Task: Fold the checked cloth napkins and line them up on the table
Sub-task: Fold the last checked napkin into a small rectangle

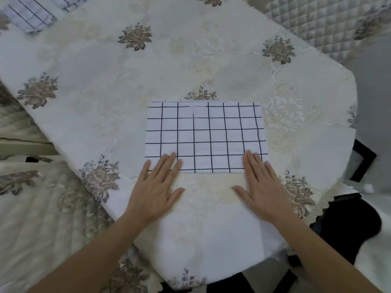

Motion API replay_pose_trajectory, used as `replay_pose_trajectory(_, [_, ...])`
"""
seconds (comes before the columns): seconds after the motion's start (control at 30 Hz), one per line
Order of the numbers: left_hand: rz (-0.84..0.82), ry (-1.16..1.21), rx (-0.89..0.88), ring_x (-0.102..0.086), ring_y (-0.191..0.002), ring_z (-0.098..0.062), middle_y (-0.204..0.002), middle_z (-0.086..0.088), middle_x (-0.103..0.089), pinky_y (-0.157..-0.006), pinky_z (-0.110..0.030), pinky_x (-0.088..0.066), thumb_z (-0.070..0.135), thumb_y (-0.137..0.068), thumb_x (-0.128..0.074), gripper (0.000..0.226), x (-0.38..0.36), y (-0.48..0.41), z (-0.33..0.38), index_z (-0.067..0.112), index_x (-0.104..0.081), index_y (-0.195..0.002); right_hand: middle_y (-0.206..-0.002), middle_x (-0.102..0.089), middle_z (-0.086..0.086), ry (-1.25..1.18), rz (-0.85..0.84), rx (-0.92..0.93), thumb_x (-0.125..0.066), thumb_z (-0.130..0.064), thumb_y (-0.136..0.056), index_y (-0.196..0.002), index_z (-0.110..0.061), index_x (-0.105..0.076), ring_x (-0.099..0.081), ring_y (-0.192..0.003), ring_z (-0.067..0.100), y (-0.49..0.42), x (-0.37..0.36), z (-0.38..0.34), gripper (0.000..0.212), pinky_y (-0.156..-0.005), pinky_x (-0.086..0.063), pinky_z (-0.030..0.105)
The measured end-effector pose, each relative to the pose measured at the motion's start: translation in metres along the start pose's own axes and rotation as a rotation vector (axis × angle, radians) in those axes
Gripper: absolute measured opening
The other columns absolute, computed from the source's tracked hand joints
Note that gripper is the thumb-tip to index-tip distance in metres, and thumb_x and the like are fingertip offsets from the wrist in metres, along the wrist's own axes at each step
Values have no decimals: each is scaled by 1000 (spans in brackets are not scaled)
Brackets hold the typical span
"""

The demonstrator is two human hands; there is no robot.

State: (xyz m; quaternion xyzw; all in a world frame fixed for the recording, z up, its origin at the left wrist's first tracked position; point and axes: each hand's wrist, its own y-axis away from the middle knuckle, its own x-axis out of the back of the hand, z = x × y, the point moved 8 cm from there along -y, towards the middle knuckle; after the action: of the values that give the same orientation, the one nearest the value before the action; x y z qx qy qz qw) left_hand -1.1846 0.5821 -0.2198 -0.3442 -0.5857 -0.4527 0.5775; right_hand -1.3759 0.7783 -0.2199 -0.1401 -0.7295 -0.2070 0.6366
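A white napkin with a dark grid pattern (206,136) lies folded into a flat rectangle on the table (211,240), just beyond my hands. My left hand (157,189) lies flat with straight fingers, its fingertips on the napkin's near left corner. My right hand (259,187) lies flat too, fingertips on the near right corner. At the far left a folded checked napkin (31,15) rests on the table, and part of another checked napkin (70,2) shows at the top edge.
A cream tablecloth with embroidered brown flowers (135,37) covers the table. Its rounded edge runs along the right and near side. A quilted cushion (330,20) sits at the top right. Dark chair parts (364,159) show at the right, and draped cloth (31,208) hangs at the left.
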Motion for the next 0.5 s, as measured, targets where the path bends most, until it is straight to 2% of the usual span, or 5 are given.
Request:
replay_pose_trajectory(0.1, [34, 16, 182, -8, -154, -21, -168, -4, -9, -122, -55, -15, 57, -101, -24, 71, 5, 12, -24, 17, -15, -159, -168, -1, 6, 19, 2, -45, -20, -65, -101, -159, -7, -8, -1, -155, 20, 9, 1, 9, 83, -125, -13, 45])
replay_pose_trajectory(0.17, [74, 16, 234, -8, -154, -22, -167, -7, -9, -122, -55, -15, 53, -101, -29, 73, 12, 22, -19, 12, -15, -159, -168, -4, 8, 11, 28, -79, -20, -66, -100, -159, -6, -11, -4, -155, 22, 10, 5, 5, 84, -124, -15, 47])
replay_pose_trajectory(0.3, [42, 42, 29, -8, -154, -23, -167, -7, -8, -121, -52, -20, 53, -102, -31, 73, 12, 30, 40, 11, -17, -158, -167, -10, 11, 29, 85, -44, -24, -65, -100, -158, -5, -15, -9, -155, 27, 3, 8, -33, 84, -124, -15, 52])
replay_pose_trajectory(0.5, [-7, 21, 35, -10, -154, -20, -167, -4, -11, -120, -52, -23, 52, -101, -29, 69, 4, 23, 38, 14, -20, -158, -167, -10, 10, -5, 64, -68, -21, -65, -100, -159, -7, -15, -7, -155, 26, -1, -4, -50, 83, -124, -16, 51])
